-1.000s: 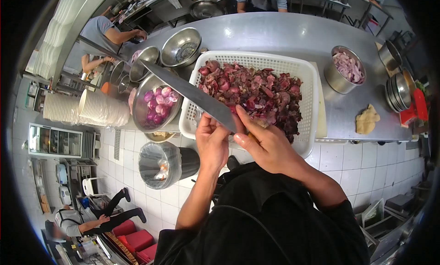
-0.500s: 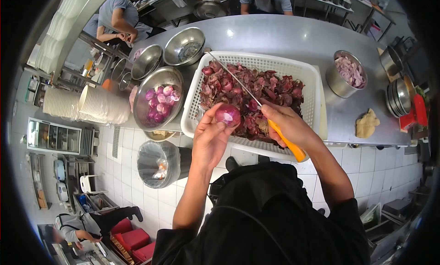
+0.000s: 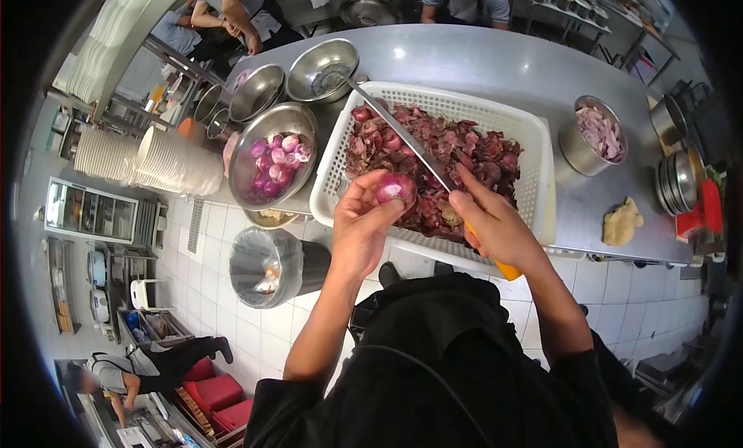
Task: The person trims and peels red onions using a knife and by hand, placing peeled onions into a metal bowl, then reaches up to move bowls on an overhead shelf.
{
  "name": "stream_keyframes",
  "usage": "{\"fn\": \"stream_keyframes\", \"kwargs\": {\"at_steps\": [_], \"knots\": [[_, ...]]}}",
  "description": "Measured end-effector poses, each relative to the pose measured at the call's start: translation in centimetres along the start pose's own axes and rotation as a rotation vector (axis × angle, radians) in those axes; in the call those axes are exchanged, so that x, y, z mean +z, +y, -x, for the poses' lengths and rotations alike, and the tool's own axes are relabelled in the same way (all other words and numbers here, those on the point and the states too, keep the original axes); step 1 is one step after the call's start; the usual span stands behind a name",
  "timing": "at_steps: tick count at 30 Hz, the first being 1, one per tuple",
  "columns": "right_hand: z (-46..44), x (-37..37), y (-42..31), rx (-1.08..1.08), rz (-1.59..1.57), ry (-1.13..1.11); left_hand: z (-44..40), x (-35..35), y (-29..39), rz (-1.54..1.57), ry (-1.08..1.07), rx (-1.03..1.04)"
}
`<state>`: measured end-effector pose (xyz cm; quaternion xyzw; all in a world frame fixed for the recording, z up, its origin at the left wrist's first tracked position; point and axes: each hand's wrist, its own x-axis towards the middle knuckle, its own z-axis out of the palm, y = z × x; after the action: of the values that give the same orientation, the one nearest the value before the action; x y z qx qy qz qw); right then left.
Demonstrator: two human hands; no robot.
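Note:
My left hand (image 3: 362, 223) holds a red onion (image 3: 395, 192) between thumb and fingers, a pale patch showing on its face. In my right hand (image 3: 495, 225) is a long knife (image 3: 406, 134) with an orange handle, its blade slanting up and to the left, apart from the onion. Both hands are over the near side of a white perforated basket (image 3: 534, 169) heaped with onion skins (image 3: 480, 150) and some red onions. Left of the basket, a steel bowl (image 3: 246, 177) holds several peeled onions (image 3: 276, 168).
More steel bowls (image 3: 323, 70) stand at the back left. A steel pot of cut onion (image 3: 594, 138) and a beige cloth (image 3: 622, 221) lie to the right on the steel table (image 3: 495, 54). Below is a lined bin (image 3: 265, 270). Other people (image 3: 464, 3) are across the table.
My right hand has turned the knife so its flat blade shows more broadly. The onion is tilted slightly in my left hand. The whole view has shifted a little.

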<state>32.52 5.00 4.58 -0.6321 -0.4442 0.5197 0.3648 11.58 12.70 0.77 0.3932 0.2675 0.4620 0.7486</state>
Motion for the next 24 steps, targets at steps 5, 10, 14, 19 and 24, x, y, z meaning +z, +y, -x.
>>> {"fn": "stream_keyframes", "kwargs": {"at_steps": [5, 10, 14, 19, 24], "knots": [[1.0, 1.7, 0.1, -0.243, 0.138, 0.019, 0.2, 1.0, -0.1, 0.005, 0.056, 0.040], [1.8, 2.9, -0.9, -0.425, 0.171, -0.017, 0.1, 1.5, -0.1, 0.034, 0.059, 0.058], [1.8, 3.1, -0.8, -0.464, 0.180, -0.031, 0.2, 1.1, -0.2, 0.046, 0.066, 0.030], [1.9, 2.9, -1.0, -0.474, 0.235, -0.019, 0.3, 0.7, -0.4, 0.040, 0.052, 0.038], [2.0, 2.7, -1.1, -0.450, 0.253, -0.019, 0.3, 0.9, -0.2, -0.020, 0.032, 0.054]]}}
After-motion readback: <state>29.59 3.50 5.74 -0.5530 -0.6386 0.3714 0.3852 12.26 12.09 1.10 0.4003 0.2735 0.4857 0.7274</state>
